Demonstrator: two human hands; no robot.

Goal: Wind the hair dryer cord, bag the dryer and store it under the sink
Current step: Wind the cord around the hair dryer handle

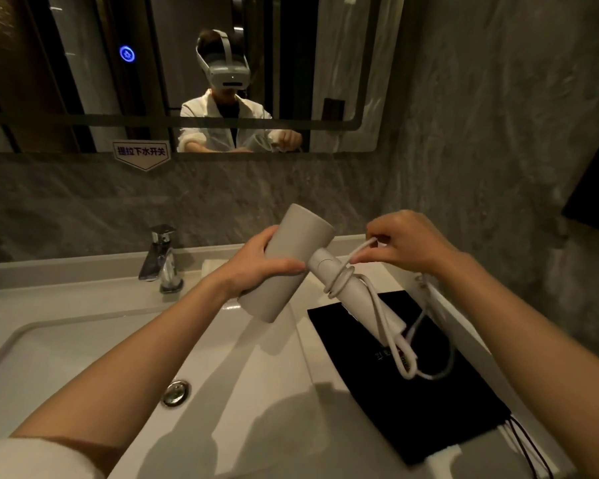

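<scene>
Dryer (287, 264) gripped by left hand (256, 264); right hand (405, 243) pinches its cord (377, 305).

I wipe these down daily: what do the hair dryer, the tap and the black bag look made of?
Hair dryer: matte pale plastic, by its even, dull sheen. Tap: polished chrome-look metal, mirror glints. Black bag: probably soft fabric, flat, unshiny, drawstrings at one end.

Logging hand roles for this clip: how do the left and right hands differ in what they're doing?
The left hand wraps the hair dryer barrel; the right hand pinches the white cord in its fingertips. The left sits lower, the right higher above the black bag. Both are bare, above the counter.
</scene>
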